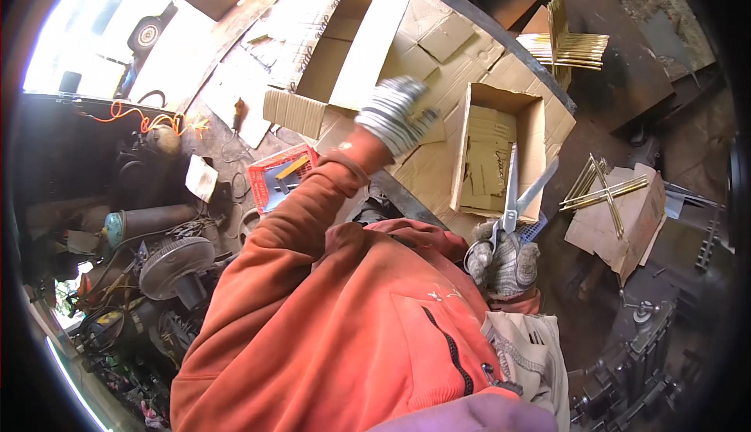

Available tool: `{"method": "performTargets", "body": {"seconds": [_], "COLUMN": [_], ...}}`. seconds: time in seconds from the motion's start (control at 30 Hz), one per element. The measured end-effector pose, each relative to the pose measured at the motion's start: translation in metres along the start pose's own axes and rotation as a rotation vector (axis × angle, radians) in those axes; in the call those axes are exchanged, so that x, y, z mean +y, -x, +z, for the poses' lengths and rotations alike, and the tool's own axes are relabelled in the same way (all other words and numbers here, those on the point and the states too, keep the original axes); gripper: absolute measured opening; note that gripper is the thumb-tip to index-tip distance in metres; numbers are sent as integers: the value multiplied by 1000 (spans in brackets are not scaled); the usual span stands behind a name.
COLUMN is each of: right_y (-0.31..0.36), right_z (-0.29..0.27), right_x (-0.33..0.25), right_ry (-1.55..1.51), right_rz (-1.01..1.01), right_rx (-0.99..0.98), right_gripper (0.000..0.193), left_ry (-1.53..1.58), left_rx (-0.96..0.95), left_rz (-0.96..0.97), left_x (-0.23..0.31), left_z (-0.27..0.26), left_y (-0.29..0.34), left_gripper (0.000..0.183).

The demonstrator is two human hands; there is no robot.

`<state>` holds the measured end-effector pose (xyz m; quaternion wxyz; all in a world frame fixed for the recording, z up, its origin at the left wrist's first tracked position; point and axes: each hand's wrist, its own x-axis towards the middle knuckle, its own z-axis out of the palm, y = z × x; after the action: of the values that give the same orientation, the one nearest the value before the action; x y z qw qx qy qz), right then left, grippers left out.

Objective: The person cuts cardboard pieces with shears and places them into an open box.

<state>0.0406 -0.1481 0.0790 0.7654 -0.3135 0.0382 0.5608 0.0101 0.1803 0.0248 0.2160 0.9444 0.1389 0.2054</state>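
Observation:
My right hand [512, 268], in a grey knit glove, is closed around the handles of a large pair of scissors [511, 213]. The blades stand apart and point away from me, over the near right corner of an open cardboard box [460, 150]. Flat cardboard pieces [489, 158] lie inside that box. My left hand [393, 118], in a striped knit glove, is over the cardboard-covered tabletop [438, 127]. Its fingers are blurred, but the thumb is apart from them and nothing shows between. Just beyond it is a longer open carton [293, 107] with raised flaps.
A red plastic crate [258, 182] is by my left forearm. A fan [178, 268] and a cylinder [152, 222] stand at left among cables. Brass-coloured rods lie stacked [575, 50] at far right and on a carton [614, 225] nearer me. Metal machinery [637, 354] is at lower right.

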Motion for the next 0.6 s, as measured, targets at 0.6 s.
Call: {"method": "performTargets", "body": {"seconds": [0.6], "right_y": [-48], "right_z": [-145], "right_x": [-22], "right_ry": [985], "right_rz": [-554], "right_rx": [1041], "right_gripper": [47], "left_ry": [-186], "left_rx": [-510], "left_rz": [-488], "left_x": [-23], "left_z": [79], "left_y": [8], "left_gripper": [37]}}
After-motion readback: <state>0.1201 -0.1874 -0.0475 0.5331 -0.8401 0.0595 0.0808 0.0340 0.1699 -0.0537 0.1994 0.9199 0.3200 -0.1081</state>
